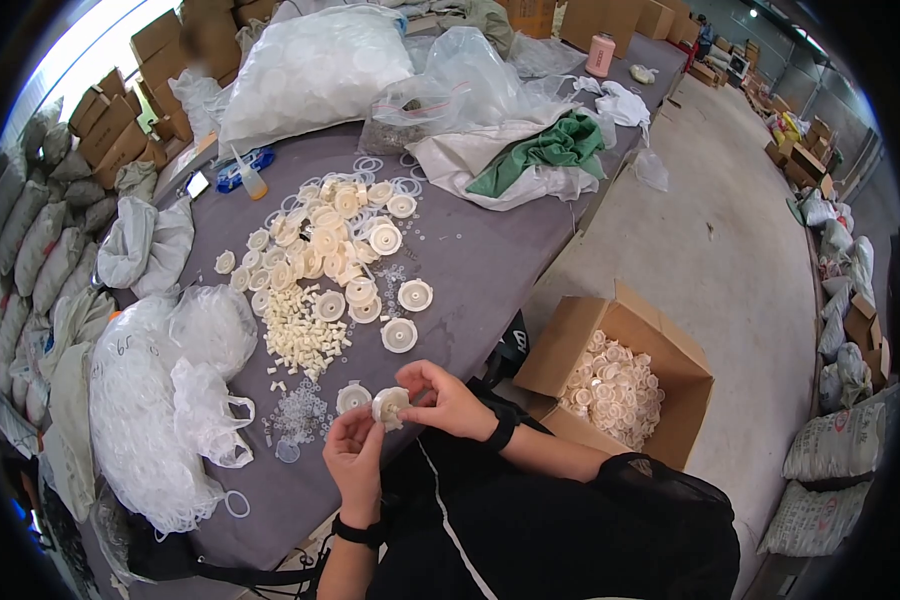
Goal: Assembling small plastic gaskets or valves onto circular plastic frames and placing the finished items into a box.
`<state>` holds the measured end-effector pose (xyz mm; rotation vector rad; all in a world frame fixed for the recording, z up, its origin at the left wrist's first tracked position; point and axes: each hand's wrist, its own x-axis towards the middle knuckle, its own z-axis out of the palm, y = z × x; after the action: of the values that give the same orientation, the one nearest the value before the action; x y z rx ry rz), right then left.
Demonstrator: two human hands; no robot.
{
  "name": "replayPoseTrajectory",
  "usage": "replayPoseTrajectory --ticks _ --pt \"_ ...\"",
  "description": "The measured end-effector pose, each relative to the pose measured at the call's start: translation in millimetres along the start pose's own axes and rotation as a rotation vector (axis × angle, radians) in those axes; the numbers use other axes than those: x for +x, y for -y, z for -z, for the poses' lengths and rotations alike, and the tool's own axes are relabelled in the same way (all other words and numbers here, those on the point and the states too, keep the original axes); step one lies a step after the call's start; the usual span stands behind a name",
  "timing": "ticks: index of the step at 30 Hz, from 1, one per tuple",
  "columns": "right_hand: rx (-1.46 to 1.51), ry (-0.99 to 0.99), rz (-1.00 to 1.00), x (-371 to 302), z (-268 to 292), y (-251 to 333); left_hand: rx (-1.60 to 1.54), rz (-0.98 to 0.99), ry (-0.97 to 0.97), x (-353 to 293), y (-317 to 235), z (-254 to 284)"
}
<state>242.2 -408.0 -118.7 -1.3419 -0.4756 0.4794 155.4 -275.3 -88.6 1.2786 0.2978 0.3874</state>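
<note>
Close to the table's near edge, my left hand [355, 455] and my right hand [448, 402] both pinch a round cream plastic cap [390, 402]. My left fingers are at its lower left, my right fingers along its right side. Something small and pale shows at its centre, too small to name. Just left of it a similar round part [353, 397] lies on the table. Farther off is a heap of cream round parts [325, 235], with a pile of small pale yellow plugs [305, 330] on its near side. Tiny translucent pieces [298, 412] are scattered nearer to my left hand.
An open cardboard box [690, 365] of cream parts stands right of the grey table [480, 270]. Bags of white rings [145, 420] lie at the left. A large white sack [315, 75], a green-and-white sack [540, 160] and a dropper bottle [251, 180] sit farther back.
</note>
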Motion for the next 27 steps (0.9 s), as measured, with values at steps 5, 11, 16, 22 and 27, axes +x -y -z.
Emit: replayPoseTrajectory --ticks 5,11,16,22,27 --pt "0.251 0.213 -0.080 2 8 1 -0.021 0.044 0.054 -2 -4 0" --pt "0.290 0.288 -0.182 1 13 1 -0.078 0.115 0.066 -5 -4 4" --pt "0.263 0.236 -0.114 -4 8 -11 0.072 0.042 0.056 -11 -5 -8" --pt "0.318 0.193 -0.099 -6 -2 -16 0.161 0.012 0.027 -9 -4 -7" --pt "0.269 0.126 -0.041 3 -10 -20 -0.230 0.230 -0.166 -3 9 0"
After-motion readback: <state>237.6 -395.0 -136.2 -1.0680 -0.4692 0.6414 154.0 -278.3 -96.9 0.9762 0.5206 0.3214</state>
